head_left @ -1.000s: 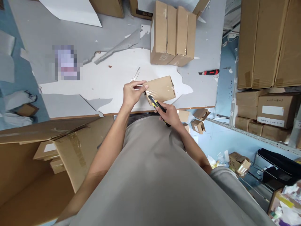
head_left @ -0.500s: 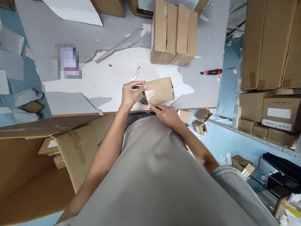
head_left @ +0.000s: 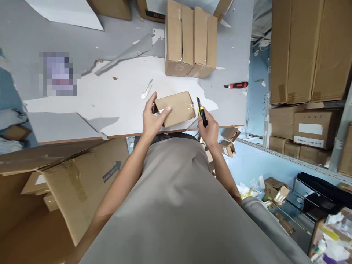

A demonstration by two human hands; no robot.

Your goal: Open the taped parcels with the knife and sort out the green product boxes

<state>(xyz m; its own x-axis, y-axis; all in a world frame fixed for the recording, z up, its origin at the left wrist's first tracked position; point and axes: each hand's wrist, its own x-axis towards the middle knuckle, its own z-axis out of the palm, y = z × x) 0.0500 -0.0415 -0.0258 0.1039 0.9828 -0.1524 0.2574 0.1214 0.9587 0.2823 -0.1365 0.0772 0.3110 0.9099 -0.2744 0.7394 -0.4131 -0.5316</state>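
A small brown cardboard box (head_left: 178,109) lies near the front edge of the worktable, slightly tilted in view. My left hand (head_left: 153,116) grips its left end, thumb on top and fingers at the far side. In my right hand (head_left: 208,126) is a black and yellow utility knife (head_left: 202,113), its blade out and pointing away from me, just right of the box and apart from it. The box's left end is partly hidden by my left hand.
Two taped cardboard boxes (head_left: 189,40) stand behind the small one. A red and black utility knife (head_left: 237,85) lies to the right on the table (head_left: 123,84). A large open carton (head_left: 90,190) stands at lower left. Stacked boxes (head_left: 308,124) fill the right side.
My right hand has moved the knife from the box's near left corner to beyond its right end. My left hand still holds the box. The view has shifted a little to the right.
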